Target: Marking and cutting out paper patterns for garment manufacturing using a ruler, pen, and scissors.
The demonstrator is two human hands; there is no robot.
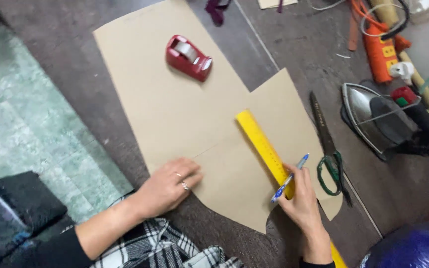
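Note:
A large piece of brown pattern paper (175, 109) lies on a dark grey cloth surface. My left hand (169, 186) rests flat on the paper's near edge, fingers together, a ring on one finger. My right hand (301, 201) holds a blue pen (289, 177) and presses on the near end of a yellow ruler (263, 144) that lies slanted across the paper. A red tape dispenser (188, 57) sits on the far part of the paper.
Long scissors with green-wrapped handles (327, 149) lie right of the paper. Further right stand a clothes iron (373, 116), an orange power strip (379, 52) and cardboard tubes. A green marbled floor (21, 119) is on the left, dark folded fabric (11, 208) at bottom left.

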